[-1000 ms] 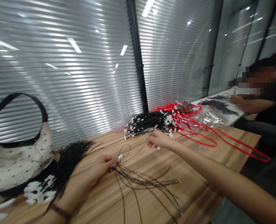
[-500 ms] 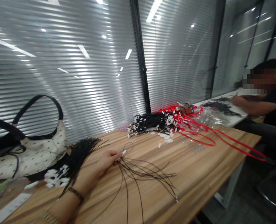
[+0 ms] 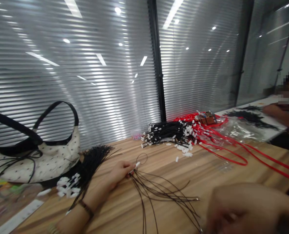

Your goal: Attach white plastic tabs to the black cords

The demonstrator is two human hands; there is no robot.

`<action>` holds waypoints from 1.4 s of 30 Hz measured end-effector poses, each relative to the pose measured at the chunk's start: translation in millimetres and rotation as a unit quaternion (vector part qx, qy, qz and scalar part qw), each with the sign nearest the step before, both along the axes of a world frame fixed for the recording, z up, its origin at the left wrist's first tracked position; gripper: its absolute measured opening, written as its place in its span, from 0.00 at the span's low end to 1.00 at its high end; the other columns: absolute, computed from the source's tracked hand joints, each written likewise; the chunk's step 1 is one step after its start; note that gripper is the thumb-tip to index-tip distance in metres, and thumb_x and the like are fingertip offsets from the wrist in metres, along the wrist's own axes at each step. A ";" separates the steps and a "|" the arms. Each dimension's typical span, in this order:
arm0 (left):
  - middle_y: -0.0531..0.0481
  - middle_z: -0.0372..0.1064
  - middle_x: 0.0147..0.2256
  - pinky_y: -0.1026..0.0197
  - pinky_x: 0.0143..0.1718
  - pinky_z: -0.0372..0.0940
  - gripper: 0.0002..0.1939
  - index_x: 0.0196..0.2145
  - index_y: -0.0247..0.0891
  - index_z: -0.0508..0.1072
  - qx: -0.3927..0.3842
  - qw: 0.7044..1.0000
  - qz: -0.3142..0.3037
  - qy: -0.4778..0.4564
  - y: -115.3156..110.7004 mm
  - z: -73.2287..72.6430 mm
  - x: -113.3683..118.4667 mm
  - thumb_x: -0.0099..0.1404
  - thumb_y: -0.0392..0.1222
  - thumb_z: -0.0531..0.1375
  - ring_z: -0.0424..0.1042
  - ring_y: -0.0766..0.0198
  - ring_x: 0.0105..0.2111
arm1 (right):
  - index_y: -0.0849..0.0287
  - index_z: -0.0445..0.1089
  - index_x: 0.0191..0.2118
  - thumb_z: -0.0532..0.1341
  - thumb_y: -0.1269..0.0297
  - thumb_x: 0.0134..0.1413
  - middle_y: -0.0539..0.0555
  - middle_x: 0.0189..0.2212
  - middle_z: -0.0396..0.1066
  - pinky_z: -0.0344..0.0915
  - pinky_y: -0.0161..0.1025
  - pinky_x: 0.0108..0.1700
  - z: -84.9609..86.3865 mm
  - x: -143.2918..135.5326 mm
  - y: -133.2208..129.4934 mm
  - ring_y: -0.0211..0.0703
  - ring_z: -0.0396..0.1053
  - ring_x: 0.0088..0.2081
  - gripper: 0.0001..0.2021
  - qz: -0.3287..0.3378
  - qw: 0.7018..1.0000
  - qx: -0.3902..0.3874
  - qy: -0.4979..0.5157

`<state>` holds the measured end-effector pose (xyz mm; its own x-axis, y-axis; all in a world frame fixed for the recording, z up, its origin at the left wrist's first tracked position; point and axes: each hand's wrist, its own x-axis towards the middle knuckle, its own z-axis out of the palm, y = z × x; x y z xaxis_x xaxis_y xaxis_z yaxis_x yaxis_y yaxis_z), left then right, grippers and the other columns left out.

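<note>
My left hand [image 3: 122,172] rests over the wooden table, its thumb and fingers pinched on a bundle of thin black cords [image 3: 159,189] near a small white plastic piece [image 3: 137,165]. One cord makes a loop above the fingers; the others fan out to the right and toward me, some with shiny tips. At the lower right, my right hand [image 3: 239,208] is large and smeared by motion, near the cords' free ends. Its fingers look curled, but I cannot make out what they hold. By my left forearm lie a sheaf of black cords [image 3: 95,159] and loose white pieces [image 3: 67,186].
A dotted bag [image 3: 59,159] stands at the left, with a white strip [image 3: 20,216] before it. Toward the back are black cords with white ends [image 3: 167,131], red cords [image 3: 234,159] and clear plastic bags [image 3: 244,128]. Another person's arm [image 3: 276,115] is at far right.
My right hand has come into view at the lower right. The camera has turned left, so the scene sits farther right. My left hand keeps its pinch on the cords.
</note>
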<state>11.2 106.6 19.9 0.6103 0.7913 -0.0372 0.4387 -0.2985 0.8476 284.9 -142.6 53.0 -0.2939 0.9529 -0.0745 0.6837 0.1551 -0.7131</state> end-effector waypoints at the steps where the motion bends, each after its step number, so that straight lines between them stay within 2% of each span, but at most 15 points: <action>1: 0.55 0.60 0.18 0.66 0.23 0.52 0.23 0.21 0.33 0.69 -0.001 1.000 -0.001 0.001 0.5 0.0 0.0 0.52 0.59 0.57 0.55 0.69 0.19 | 0.56 0.74 0.30 0.61 0.61 0.46 0.50 0.23 0.71 0.58 0.33 0.25 0.2 -2.5 17.5 0.39 0.68 0.26 0.07 0.033 0.998 -0.001 -0.054; 4: 0.56 0.59 0.18 0.66 0.22 0.51 0.22 0.20 0.34 0.69 -0.004 1.000 -0.004 -0.001 2.5 -1.5 -0.8 0.53 0.59 0.57 0.55 0.69 0.19 | 0.61 0.73 0.26 0.55 0.69 0.48 0.54 0.23 0.71 0.54 0.33 0.26 -7.9 -23.2 74.9 0.39 0.65 0.26 0.09 -0.033 0.978 0.113 -0.175; 7: 0.56 0.57 0.17 0.66 0.22 0.50 0.23 0.19 0.34 0.68 0.005 1.000 0.002 -0.003 3.4 -3.6 -1.7 0.52 0.60 0.57 0.54 0.69 0.19 | 0.63 0.71 0.30 0.55 0.69 0.47 0.57 0.28 0.71 0.54 0.33 0.28 -25.3 -54.8 121.8 0.41 0.66 0.30 0.08 -0.038 0.970 0.156 -0.181; 10: 0.56 0.57 0.17 0.66 0.22 0.50 0.24 0.19 0.34 0.68 0.012 1.000 0.019 -0.005 2.1 -4.6 -1.7 0.52 0.61 0.57 0.55 0.69 0.19 | 0.65 0.69 0.33 0.52 0.71 0.51 0.60 0.32 0.71 0.55 0.34 0.30 -40.0 -77.5 148.4 0.42 0.65 0.31 0.09 -0.036 0.965 0.179 -0.189; 13: 0.56 0.57 0.17 0.66 0.22 0.50 0.24 0.19 0.34 0.68 -0.001 0.999 0.037 -0.027 -0.6 -3.7 -0.1 0.50 0.61 0.57 0.55 0.69 0.19 | 0.64 0.67 0.31 0.50 0.74 0.51 0.59 0.30 0.70 0.55 0.34 0.30 -42.4 -76.8 160.7 0.41 0.64 0.31 0.09 -0.044 0.966 0.188 -0.171; 16: 0.56 0.57 0.16 0.66 0.22 0.52 0.24 0.18 0.34 0.67 -0.018 0.998 0.053 -0.033 -1.9 -2.5 2.0 0.48 0.62 0.59 0.55 0.69 0.19 | 0.62 0.66 0.34 0.54 0.74 0.47 0.50 0.21 0.67 0.53 0.31 0.25 -28.7 -53.9 163.5 0.36 0.61 0.24 0.07 -0.050 0.993 0.106 -0.035; 18: 0.55 0.59 0.17 0.65 0.22 0.53 0.25 0.18 0.33 0.67 -0.030 0.997 0.062 -0.033 -0.5 -2.7 2.7 0.47 0.62 0.59 0.56 0.69 0.19 | 0.61 0.65 0.41 0.56 0.73 0.46 0.45 0.17 0.64 0.52 0.29 0.22 -11.5 -32.9 159.4 0.33 0.58 0.19 0.13 -0.009 0.994 -0.003 0.105; 20: 0.54 0.60 0.17 0.65 0.22 0.54 0.25 0.19 0.33 0.68 -0.043 0.996 0.065 -0.035 2.8 -4.1 2.6 0.46 0.62 0.60 0.57 0.69 0.19 | 0.63 0.69 0.32 0.58 0.70 0.46 0.47 0.15 0.64 0.53 0.29 0.21 8.9 -12.8 152.3 0.31 0.57 0.17 0.05 0.007 0.975 -0.056 0.214; 22: 0.54 0.61 0.17 0.65 0.22 0.53 0.25 0.19 0.32 0.69 -0.055 0.996 0.065 -0.035 6.8 -6.2 2.1 0.46 0.62 0.60 0.57 0.69 0.18 | 0.63 0.72 0.26 0.60 0.67 0.44 0.51 0.17 0.68 0.55 0.31 0.21 27.9 2.6 145.8 0.32 0.60 0.17 0.05 0.008 0.942 -0.044 0.332; 27: 0.53 0.62 0.16 0.66 0.21 0.51 0.24 0.18 0.32 0.69 -0.094 0.993 0.057 -0.043 12.0 -7.3 1.8 0.45 0.61 0.61 0.56 0.70 0.17 | 0.58 0.75 0.34 0.65 0.67 0.39 0.53 0.24 0.74 0.63 0.36 0.30 44.8 7.8 155.7 0.36 0.67 0.23 0.11 -0.004 0.855 0.015 0.519; 30: 0.54 0.62 0.16 0.66 0.21 0.52 0.23 0.18 0.32 0.70 -0.112 0.992 0.043 -0.044 12.0 -5.0 1.8 0.45 0.60 0.62 0.56 0.70 0.18 | 0.59 0.74 0.35 0.66 0.63 0.42 0.54 0.29 0.74 0.64 0.35 0.30 28.3 -15.5 179.3 0.35 0.68 0.24 0.10 -0.024 0.874 0.037 0.484; 34: 0.52 0.64 0.17 0.66 0.21 0.52 0.24 0.19 0.30 0.71 -0.122 0.991 0.035 -0.042 13.6 -5.3 0.9 0.46 0.59 0.62 0.58 0.70 0.18 | 0.64 0.71 0.26 0.62 0.58 0.49 0.53 0.21 0.71 0.64 0.33 0.26 -12.1 -60.4 205.6 0.35 0.68 0.21 0.12 -0.001 0.935 0.034 0.353; 36: 0.52 0.63 0.17 0.66 0.21 0.53 0.24 0.20 0.30 0.71 -0.130 0.990 0.038 -0.045 15.1 -7.3 0.5 0.46 0.59 0.62 0.58 0.70 0.18 | 0.63 0.71 0.31 0.60 0.59 0.50 0.54 0.25 0.73 0.66 0.33 0.29 -33.0 -75.5 210.9 0.38 0.71 0.27 0.11 0.000 0.940 0.041 0.338; 39: 0.52 0.64 0.18 0.66 0.22 0.54 0.24 0.21 0.30 0.72 -0.145 0.988 0.038 -0.047 16.4 -9.8 0.5 0.46 0.59 0.62 0.59 0.69 0.19 | 0.62 0.70 0.37 0.58 0.64 0.52 0.55 0.29 0.74 0.67 0.35 0.34 -56.2 -80.3 212.6 0.41 0.73 0.32 0.09 -0.013 0.961 0.082 0.264; 42: 0.51 0.65 0.19 0.66 0.23 0.54 0.24 0.22 0.30 0.73 -0.144 0.988 0.039 -0.038 15.7 -9.9 1.2 0.48 0.59 0.61 0.60 0.69 0.19 | 0.61 0.71 0.34 0.55 0.65 0.55 0.53 0.26 0.73 0.66 0.34 0.32 -65.8 -72.6 213.0 0.40 0.71 0.28 0.08 -0.023 0.979 0.156 0.132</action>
<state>12.4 122.3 10.0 0.5569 0.7998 -0.2242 0.3823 -0.0071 0.9240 212.3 70.4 -12.8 -0.2196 0.9300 0.2947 0.4943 0.3665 -0.7883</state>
